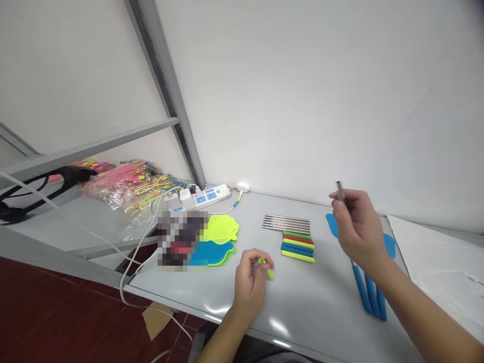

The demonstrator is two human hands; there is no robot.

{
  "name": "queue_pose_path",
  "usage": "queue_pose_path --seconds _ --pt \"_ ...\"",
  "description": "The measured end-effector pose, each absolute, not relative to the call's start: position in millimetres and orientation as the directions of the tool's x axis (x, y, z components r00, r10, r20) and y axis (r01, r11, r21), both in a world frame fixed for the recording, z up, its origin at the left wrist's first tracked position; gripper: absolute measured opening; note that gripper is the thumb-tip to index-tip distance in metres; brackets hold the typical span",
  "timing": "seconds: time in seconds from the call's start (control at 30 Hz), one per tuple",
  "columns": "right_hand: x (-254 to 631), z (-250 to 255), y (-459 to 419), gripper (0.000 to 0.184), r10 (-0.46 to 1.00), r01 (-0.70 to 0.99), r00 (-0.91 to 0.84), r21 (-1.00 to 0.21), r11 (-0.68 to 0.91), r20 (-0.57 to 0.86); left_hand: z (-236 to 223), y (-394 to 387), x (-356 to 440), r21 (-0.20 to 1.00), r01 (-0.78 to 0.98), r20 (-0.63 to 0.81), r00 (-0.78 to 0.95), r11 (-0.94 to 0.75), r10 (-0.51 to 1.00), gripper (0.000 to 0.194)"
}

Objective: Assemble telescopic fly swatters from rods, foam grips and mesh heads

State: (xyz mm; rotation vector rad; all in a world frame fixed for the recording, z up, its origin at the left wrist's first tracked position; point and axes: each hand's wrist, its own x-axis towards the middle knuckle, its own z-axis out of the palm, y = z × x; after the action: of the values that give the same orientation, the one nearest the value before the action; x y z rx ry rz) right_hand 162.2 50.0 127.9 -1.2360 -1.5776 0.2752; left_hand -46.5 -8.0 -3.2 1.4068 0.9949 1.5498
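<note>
My left hand (pixel 250 280) rests on the grey table (pixel 302 307), fingers curled round a short yellow-green tube (pixel 266 268). My right hand (pixel 357 228) is raised above the table and pinches a thin metal rod (pixel 340 190) upright. Between the hands lies a row of several metal rods (pixel 286 224) and, just in front of it, a stack of coloured foam tubes (pixel 298 247) in green, red, yellow and blue. Blue-handled swatters (pixel 368 292) lie under my right forearm.
Yellow-green and blue mesh swatter heads (pixel 219 241) lie at the left beside a blurred patch. A white power strip (pixel 200 197) with cables sits at the back. A bag of pink and yellow parts (pixel 128 184) lies on a lower shelf. White sheet (pixel 434 262) at right.
</note>
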Motion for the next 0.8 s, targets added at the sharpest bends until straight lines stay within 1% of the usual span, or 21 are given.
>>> queue_pose_path --seconds 0.03,0.07,0.1,0.17,0.2,0.27,0.37,0.47,0.67,0.8 --pt "156 129 38 0.011 0.807 0.407 0.170 -0.786 0.466 0.566 -4 -12 -43 0.926 -0.053 0.372 -0.049 -0.374 0.927 0.017" --pt "150 130 26 0.013 0.819 0.226 0.209 -0.841 0.492 0.535 -4 -18 -38 0.925 -0.044 0.377 -0.027 -0.378 0.926 0.018" --pt "143 130 16 0.021 0.840 0.039 0.217 -0.865 0.501 0.497 -4 -23 -34 0.922 -0.028 0.386 0.003 -0.386 0.923 0.018" --pt "131 128 -3 0.033 0.893 -0.271 0.177 -0.851 0.449 0.414 -2 -35 -24 0.903 0.013 0.427 0.080 -0.429 0.901 0.018" --pt "125 126 -10 0.037 0.911 -0.380 0.153 -0.828 0.412 0.383 -1 -39 -19 0.888 0.035 0.451 0.121 -0.458 0.884 0.019" --pt "117 121 -23 0.041 0.927 -0.509 0.138 -0.778 0.367 0.348 0 -46 -12 0.863 0.084 0.475 0.205 -0.499 0.856 0.020" --pt "111 114 -36 0.044 0.923 -0.577 0.178 -0.724 0.379 0.341 1 -48 -7 0.863 0.162 0.421 0.293 -0.478 0.859 0.024" --pt "110 112 -42 0.045 0.919 -0.594 0.176 -0.707 0.384 0.352 -1 -47 -7 0.884 0.192 0.355 0.315 -0.426 0.880 0.025" --pt "103 106 -41 0.044 0.913 -0.601 0.130 -0.701 0.383 0.387 0 -45 -6 0.905 0.190 0.310 0.322 -0.382 0.895 0.027" --pt "94 97 -42 0.044 0.907 -0.575 0.091 -0.722 0.385 0.411 0 -44 -5 0.924 0.159 0.282 0.327 -0.347 0.902 0.027"
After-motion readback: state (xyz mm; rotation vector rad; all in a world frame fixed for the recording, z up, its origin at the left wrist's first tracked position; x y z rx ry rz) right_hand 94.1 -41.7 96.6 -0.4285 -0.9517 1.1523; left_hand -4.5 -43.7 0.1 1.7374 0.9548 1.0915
